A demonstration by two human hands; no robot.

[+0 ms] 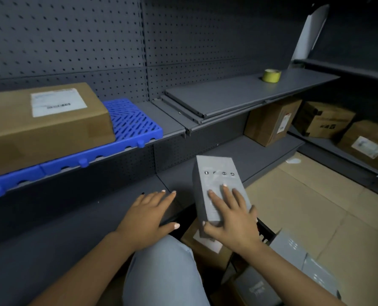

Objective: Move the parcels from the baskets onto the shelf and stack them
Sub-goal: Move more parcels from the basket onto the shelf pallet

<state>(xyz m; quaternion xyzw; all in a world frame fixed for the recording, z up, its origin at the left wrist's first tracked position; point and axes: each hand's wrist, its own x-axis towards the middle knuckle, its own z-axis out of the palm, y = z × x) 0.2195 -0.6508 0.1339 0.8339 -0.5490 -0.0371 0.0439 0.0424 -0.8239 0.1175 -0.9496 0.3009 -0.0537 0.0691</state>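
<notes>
My right hand (230,219) grips a grey rectangular parcel (216,173) by its near end, fingers spread on its top face and thumb underneath. The parcel hangs tilted above the front edge of the lower grey shelf (73,228). My left hand (148,215) rests flat on that shelf's edge, fingers apart, holding nothing. Below my right hand a black basket (266,234) holds a brown parcel (207,246) with a white label. More grey parcels (293,250) lie at the lower right. A large brown parcel (42,122) sits on the upper shelf at the left.
A blue plastic grid mat (130,120) lies under the large parcel. Loose grey shelf boards (216,100) and a yellow tape roll (271,75) sit on the upper shelf at the right. Brown cartons (271,122) stand on lower shelves at the right. Cardboard (316,195) covers the floor.
</notes>
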